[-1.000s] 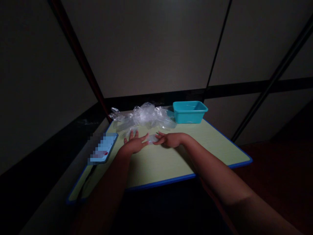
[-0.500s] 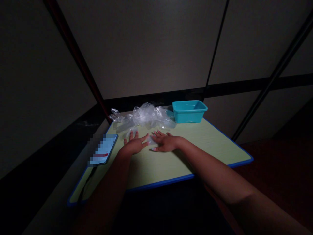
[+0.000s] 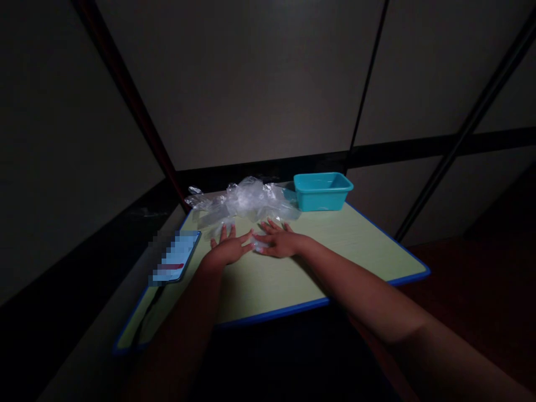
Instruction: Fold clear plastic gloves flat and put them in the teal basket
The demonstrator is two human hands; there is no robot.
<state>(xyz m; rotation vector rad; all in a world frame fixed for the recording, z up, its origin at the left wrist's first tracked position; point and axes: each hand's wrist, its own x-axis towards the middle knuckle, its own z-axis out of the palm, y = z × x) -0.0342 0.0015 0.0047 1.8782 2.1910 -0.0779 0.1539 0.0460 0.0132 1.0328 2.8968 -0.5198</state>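
My left hand [image 3: 228, 249] lies with fingers spread on a clear plastic bag [image 3: 260, 241] that is flat on the tabletop. Across from it, my right hand [image 3: 278, 242] is laid out with its fingers apart, touching the same thin plastic. The two hands almost meet over it, and much of the plastic is hidden beneath them. Just beyond the fingertips is a crumpled heap of clear plastic bags [image 3: 251, 198].
The light green table [image 3: 268, 287] has a blue edge. A turquoise plastic bin [image 3: 321, 196] stands at its back right. On the left lies a phone [image 3: 178, 257] with a lit, blurred screen and a dark cord [image 3: 147, 315]. Behind rises a panelled wall [image 3: 259, 84].
My right hand has slid slightly to the left over the plastic, its thumb now closer to my left hand. My left hand stays nearly in place.
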